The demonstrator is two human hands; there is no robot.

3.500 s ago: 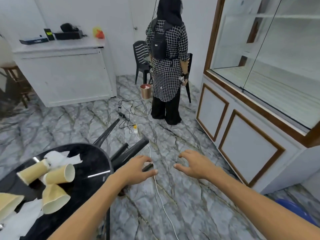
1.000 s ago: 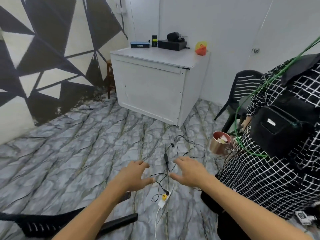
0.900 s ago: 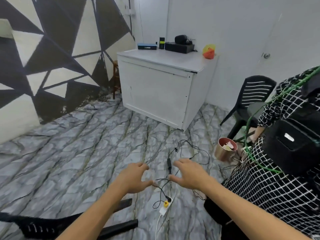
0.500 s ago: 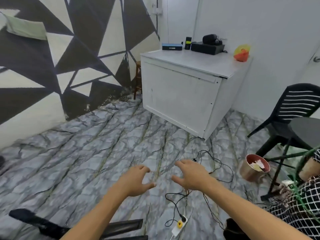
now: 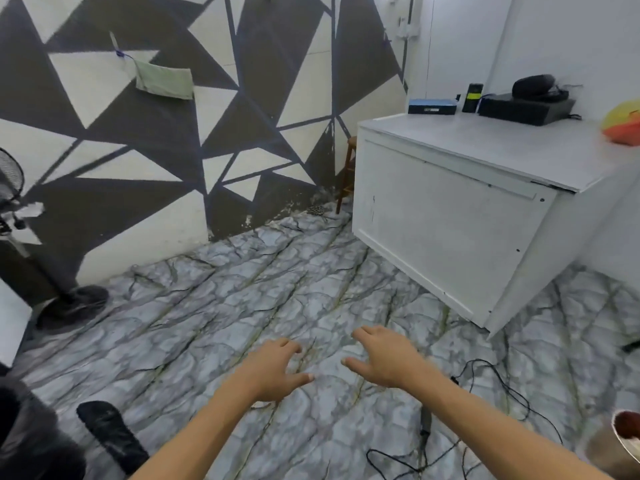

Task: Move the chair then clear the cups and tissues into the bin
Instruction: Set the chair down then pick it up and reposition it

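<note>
View swung leftward since half a second ago. Left hand (image 5: 273, 370) and right hand (image 5: 384, 358): fingers spread, nothing held. Bin (image 5: 623, 441): cut off at four o'clock. Chair, cups, tissues: not seen; clearing judged unstarted.

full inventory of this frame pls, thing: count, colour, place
cabinet: 1, white, right, on the floor
blue box: 1, blue, back of cabinet top
black device: 1, black, cabinet top, a dark bag on it
upright handset: 1, black and yellow, between box and device
orange-yellow item: 1, right frame edge, cut off, kind unclear
wooden stool: 1, brown, behind cabinet, mostly hidden
green cloth: 1, hanging on patterned wall
fan: 1, black, far left, partly cut off
cables: black, loose on the floor, lower right
bin: 1, coppery, bottom right corner, cut off
chair leg: 1, black, bottom left
left hand: open, empty
right hand: open, empty
</note>
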